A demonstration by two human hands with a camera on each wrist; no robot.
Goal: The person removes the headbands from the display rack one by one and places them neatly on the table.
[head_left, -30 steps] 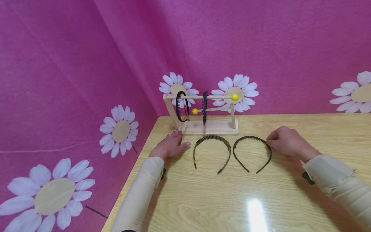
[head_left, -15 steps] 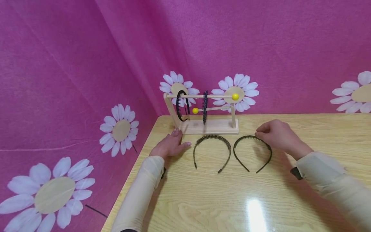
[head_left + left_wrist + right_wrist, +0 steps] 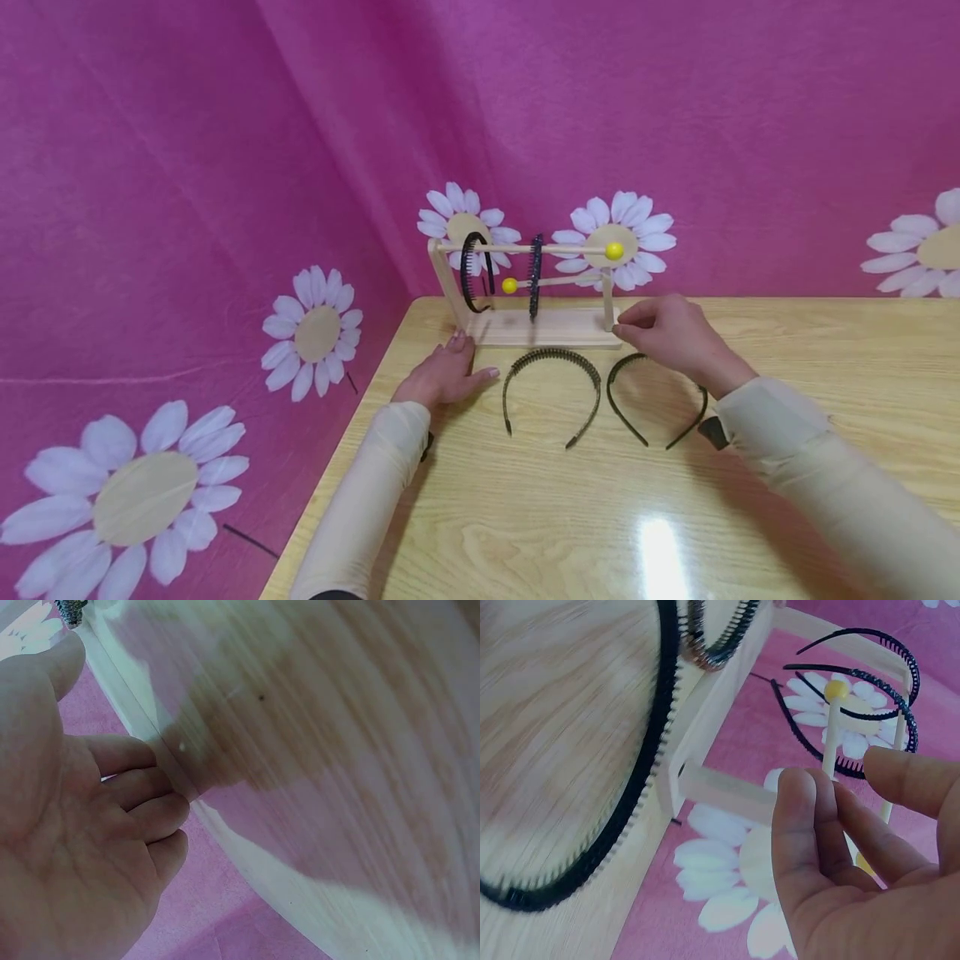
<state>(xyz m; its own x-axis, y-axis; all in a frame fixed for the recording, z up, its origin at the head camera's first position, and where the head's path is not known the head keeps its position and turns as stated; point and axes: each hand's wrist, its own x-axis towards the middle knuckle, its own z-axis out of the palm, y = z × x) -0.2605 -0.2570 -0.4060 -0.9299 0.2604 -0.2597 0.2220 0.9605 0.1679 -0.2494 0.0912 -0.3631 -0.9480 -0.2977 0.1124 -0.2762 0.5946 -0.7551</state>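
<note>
we locate the wooden stand point(image 3: 570, 327) at the centre of the head frame, two headbands point(image 3: 536, 275) hanging on it. our left hand point(image 3: 442, 373), fingers extended and grasping nothing, lies at the stand's left end; our right hand point(image 3: 671, 333), thumb parted and empty, is at its right end. caution: uneven pushing may swivel the stand; lowering our right hand may drag the dark headband point(image 3: 641, 772), right of centre

Smooth wooden stand point(image 3: 570, 328), glossy wood-grained tabletop point(image 3: 555, 517)

Black headband point(image 3: 667, 667), yellow knobs point(image 3: 614, 251), magenta cloth point(image 3: 150, 167) with white daisies point(image 3: 146, 500).
</note>
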